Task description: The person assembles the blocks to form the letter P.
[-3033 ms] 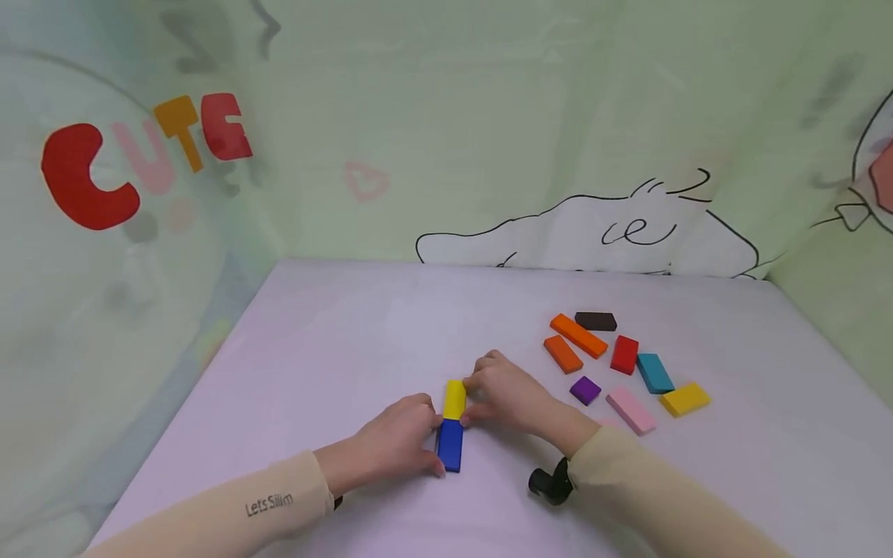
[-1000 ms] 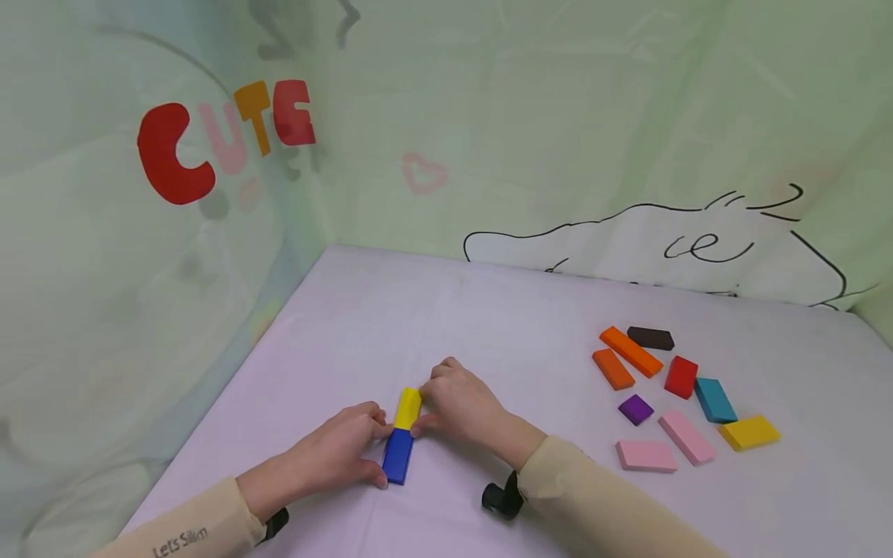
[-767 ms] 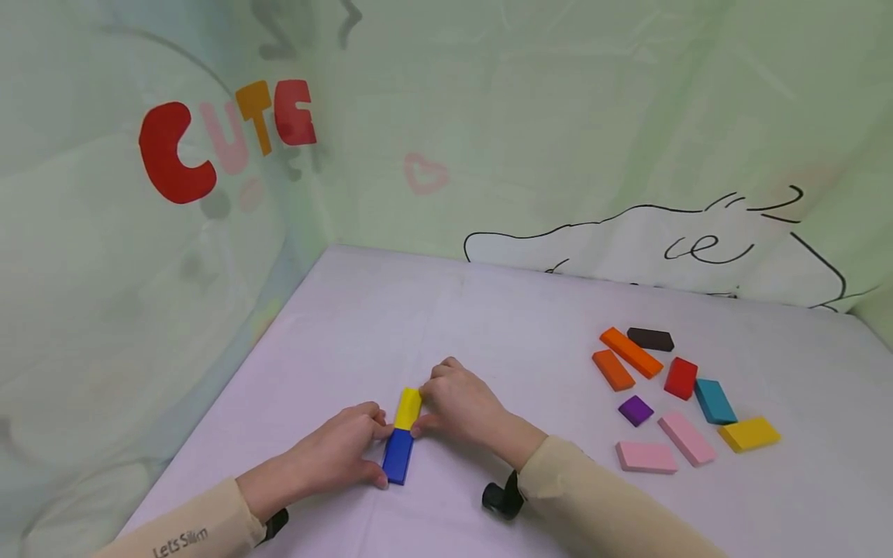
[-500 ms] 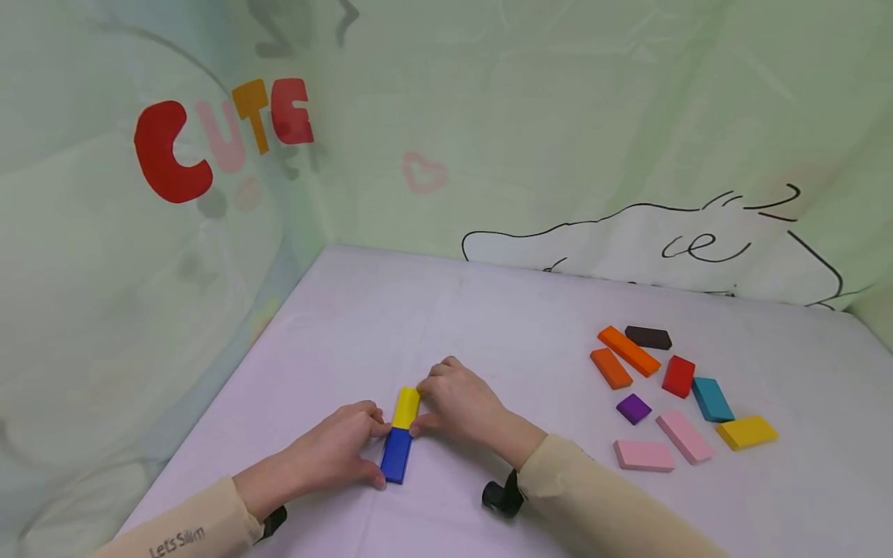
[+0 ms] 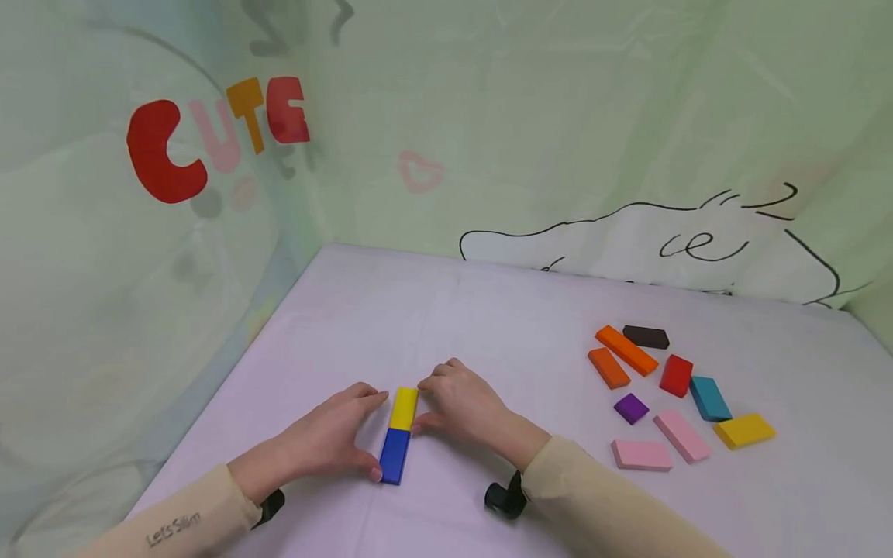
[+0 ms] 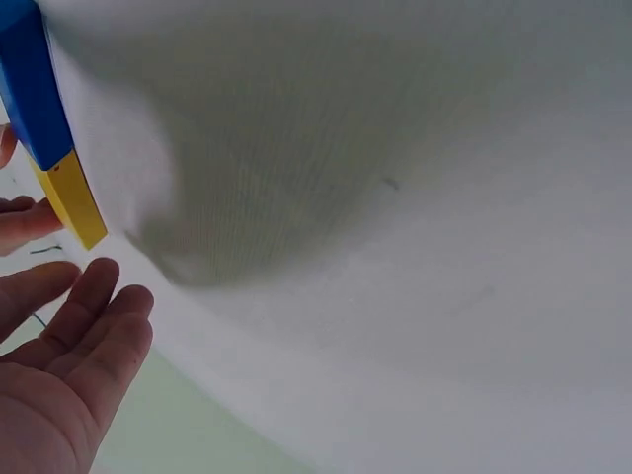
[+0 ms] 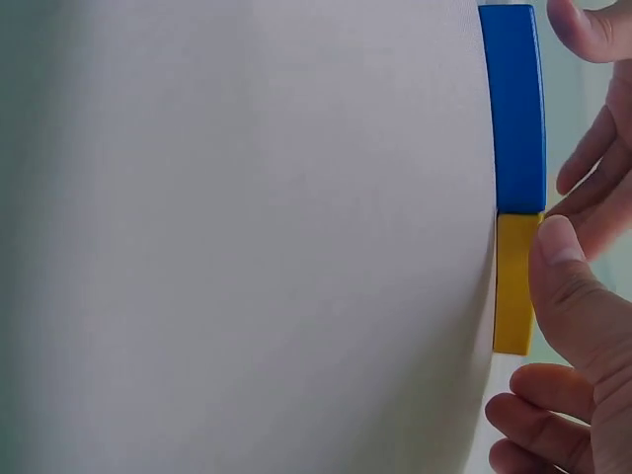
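Observation:
A yellow block lies end to end with a blue block on the table in the head view, forming one straight strip. My left hand is spread at the strip's left, thumb tip at the blue block's near end. Its straight fingers stand apart from the yellow block in the left wrist view. To the right, my right hand has its index fingertip by the yellow block's far corner and its thumb near the seam. Its thumb overlaps the yellow block in the right wrist view; firm contact cannot be judged.
Several loose blocks lie on the right: dark, orange, shorter orange, red, teal, yellow, purple and pink. Printed cloth hangs behind the table.
The left fingers have spread away from the strip, leaving the thumb by the blue block. The right hand barely moves. Since the oldest frame, the head view has turned and both hands shifted left with the strip.

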`<state>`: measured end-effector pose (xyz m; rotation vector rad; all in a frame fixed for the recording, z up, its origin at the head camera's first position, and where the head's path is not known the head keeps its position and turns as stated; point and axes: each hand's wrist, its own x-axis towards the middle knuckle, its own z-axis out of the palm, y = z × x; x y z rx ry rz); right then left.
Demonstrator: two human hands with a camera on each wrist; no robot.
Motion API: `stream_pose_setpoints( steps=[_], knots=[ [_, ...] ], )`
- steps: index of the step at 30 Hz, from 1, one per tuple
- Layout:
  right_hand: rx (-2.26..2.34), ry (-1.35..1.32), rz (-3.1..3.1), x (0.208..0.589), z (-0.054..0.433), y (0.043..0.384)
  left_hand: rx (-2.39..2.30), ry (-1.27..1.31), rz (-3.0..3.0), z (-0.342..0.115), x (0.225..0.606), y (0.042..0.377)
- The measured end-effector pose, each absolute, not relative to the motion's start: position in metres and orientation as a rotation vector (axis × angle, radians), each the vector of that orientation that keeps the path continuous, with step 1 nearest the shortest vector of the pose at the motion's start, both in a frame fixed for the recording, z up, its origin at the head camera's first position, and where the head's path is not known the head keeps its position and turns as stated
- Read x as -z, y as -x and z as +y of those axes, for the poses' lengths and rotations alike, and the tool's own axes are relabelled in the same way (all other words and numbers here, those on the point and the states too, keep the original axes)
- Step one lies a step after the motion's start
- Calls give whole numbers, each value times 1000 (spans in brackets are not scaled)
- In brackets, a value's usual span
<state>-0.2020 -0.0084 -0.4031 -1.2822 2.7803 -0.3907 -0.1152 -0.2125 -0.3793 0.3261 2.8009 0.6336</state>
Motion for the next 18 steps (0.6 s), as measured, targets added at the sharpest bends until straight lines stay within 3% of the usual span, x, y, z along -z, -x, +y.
stream_pose_setpoints(
  steps=[18],
  knots=[
    [494, 1185, 2807, 409, 26, 204, -643, -330, 2676, -207, 387, 132]
  ],
)
